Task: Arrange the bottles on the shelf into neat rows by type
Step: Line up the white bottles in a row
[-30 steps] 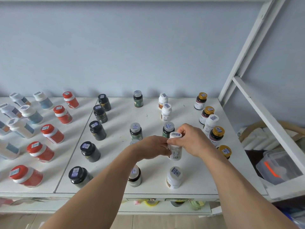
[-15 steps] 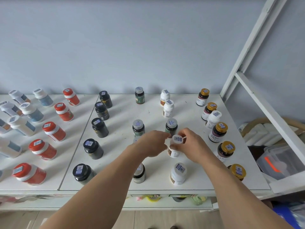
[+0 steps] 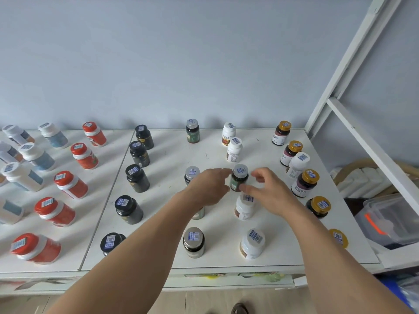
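At frame centre, my left hand (image 3: pixel 209 186) and right hand (image 3: pixel 268 191) flanked a dark green, grey-capped plastic bottle (image 3: pixel 238 179) on the white shelf (image 3: pixel 167 164), fingers loose and gripping nothing; I judged it misplaced in the white bottles' column.

This looks like a stockroom or a staged sorting corner in a plain room, not a shop floor: a white counter (image 3: pixel 267 254) set against a bare pale-blue wall (image 3: pixel 181 60) carries dozens of pill and supplement bottles, each with a small blue barcode sticker on its cap, among them red-capped bottles (image 3: pixel 70 184) on the left, black bottles (image 3: pixel 137 177) in the middle and gold-capped bottles (image 3: pixel 305 183) on the right. At the right a white metal rack frame (image 3: pixel 353 132) rises beside a clear plastic storage bin (image 3: pixel 390 220), with wood-look flooring (image 3: pixel 204 302) below.
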`<control>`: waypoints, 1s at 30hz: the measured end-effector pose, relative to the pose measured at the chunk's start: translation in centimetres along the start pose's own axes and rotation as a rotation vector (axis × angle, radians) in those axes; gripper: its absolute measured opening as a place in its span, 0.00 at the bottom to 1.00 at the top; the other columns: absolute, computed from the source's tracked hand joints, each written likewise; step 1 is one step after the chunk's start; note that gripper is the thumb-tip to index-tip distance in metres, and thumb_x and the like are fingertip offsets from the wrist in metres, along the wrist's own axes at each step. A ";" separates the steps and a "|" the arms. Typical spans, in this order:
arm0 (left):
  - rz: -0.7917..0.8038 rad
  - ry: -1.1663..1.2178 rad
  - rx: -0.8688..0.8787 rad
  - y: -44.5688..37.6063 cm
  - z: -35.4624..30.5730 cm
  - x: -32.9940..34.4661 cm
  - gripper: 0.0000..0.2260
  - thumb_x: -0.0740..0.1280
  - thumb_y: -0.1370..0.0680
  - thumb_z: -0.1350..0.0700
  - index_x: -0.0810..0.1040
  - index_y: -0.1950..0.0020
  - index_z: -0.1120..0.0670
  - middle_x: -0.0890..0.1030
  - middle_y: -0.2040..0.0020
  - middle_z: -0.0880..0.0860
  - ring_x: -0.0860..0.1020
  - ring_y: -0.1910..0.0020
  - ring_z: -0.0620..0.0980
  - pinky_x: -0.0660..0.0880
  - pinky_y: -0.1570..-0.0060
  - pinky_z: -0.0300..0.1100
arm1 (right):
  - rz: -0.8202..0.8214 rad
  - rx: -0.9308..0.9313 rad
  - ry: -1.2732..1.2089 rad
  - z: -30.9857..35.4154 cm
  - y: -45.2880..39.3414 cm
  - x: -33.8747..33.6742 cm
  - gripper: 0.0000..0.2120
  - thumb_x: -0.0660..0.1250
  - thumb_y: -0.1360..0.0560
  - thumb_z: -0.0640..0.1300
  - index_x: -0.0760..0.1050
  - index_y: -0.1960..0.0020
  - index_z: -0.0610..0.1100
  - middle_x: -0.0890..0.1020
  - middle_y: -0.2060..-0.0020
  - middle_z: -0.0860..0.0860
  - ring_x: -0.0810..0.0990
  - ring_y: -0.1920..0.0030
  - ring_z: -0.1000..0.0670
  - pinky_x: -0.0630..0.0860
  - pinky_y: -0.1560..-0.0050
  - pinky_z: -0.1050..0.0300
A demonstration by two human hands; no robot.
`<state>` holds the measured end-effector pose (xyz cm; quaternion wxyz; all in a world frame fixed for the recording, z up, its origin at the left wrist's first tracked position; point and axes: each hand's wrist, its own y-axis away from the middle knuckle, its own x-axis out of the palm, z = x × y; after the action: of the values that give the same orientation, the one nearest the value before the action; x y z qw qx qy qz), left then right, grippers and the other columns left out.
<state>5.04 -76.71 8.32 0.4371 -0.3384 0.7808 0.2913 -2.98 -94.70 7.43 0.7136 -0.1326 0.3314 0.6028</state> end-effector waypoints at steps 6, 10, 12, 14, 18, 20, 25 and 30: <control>0.034 0.016 -0.049 -1.9 -0.2 -0.6 0.26 0.64 0.21 0.54 0.61 0.24 0.50 0.69 0.28 0.49 0.66 0.29 0.51 0.63 0.33 0.43 | 0.089 -0.046 0.137 0.5 -4.6 -0.7 0.33 0.72 0.29 0.53 0.63 0.28 0.54 0.70 0.30 0.55 0.69 0.33 0.51 0.65 0.44 0.57; 0.076 0.015 -0.094 -3.3 -0.6 -0.8 0.26 0.62 0.21 0.54 0.59 0.23 0.50 0.68 0.27 0.49 0.65 0.28 0.51 0.62 0.33 0.43 | 0.197 -0.067 0.114 -0.3 -6.1 -0.2 0.30 0.71 0.27 0.50 0.64 0.28 0.57 0.75 0.35 0.56 0.74 0.38 0.53 0.66 0.45 0.60; 0.079 0.044 -0.106 -3.8 -0.7 -0.8 0.26 0.62 0.20 0.54 0.60 0.24 0.50 0.69 0.28 0.49 0.66 0.29 0.51 0.63 0.35 0.42 | 0.192 -0.089 0.100 -0.6 -6.8 -0.2 0.27 0.71 0.27 0.50 0.67 0.31 0.57 0.78 0.40 0.57 0.76 0.42 0.54 0.70 0.46 0.59; 0.099 0.080 -0.121 -4.1 -0.8 -0.6 0.25 0.62 0.20 0.54 0.60 0.24 0.51 0.70 0.28 0.49 0.67 0.30 0.52 0.64 0.36 0.42 | 0.161 -0.103 0.077 -0.6 -7.1 -0.3 0.22 0.73 0.29 0.51 0.71 0.37 0.57 0.80 0.47 0.59 0.78 0.46 0.55 0.72 0.50 0.59; 0.124 0.171 -0.147 -4.4 -1.0 -0.6 0.21 0.62 0.21 0.57 0.68 0.28 0.51 0.74 0.32 0.49 0.71 0.34 0.51 0.67 0.40 0.41 | 0.063 -0.111 0.046 0.6 -7.2 -1.1 0.17 0.75 0.35 0.60 0.71 0.52 0.61 0.80 0.58 0.62 0.78 0.57 0.63 0.68 0.63 0.63; 0.129 0.240 -0.153 -4.7 -1.1 -1.1 0.18 0.63 0.22 0.58 0.72 0.32 0.51 0.78 0.38 0.50 0.74 0.39 0.52 0.71 0.42 0.43 | 0.019 -0.117 0.044 1.5 -7.4 -1.7 0.19 0.75 0.37 0.64 0.71 0.53 0.59 0.80 0.58 0.62 0.77 0.58 0.64 0.67 0.65 0.63; 0.184 0.277 -0.145 -5.2 -1.3 -2.4 0.15 0.66 0.24 0.58 0.76 0.37 0.50 0.80 0.44 0.49 0.76 0.45 0.51 0.70 0.52 0.39 | -0.062 -0.095 0.080 3.0 -7.7 -2.3 0.24 0.73 0.39 0.68 0.71 0.53 0.54 0.78 0.58 0.60 0.75 0.59 0.62 0.67 0.66 0.60; 0.243 0.244 -0.128 -5.9 -1.0 -3.4 0.14 0.68 0.26 0.56 0.78 0.41 0.48 0.81 0.47 0.48 0.77 0.47 0.50 0.71 0.51 0.40 | -0.135 -0.052 0.117 3.7 -7.5 -2.0 0.25 0.71 0.40 0.70 0.68 0.57 0.53 0.78 0.63 0.58 0.75 0.64 0.59 0.64 0.70 0.58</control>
<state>10.48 -80.02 10.85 0.2781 -0.3015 0.8431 0.3479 5.18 -95.86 9.89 0.7284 -0.2080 0.3472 0.5529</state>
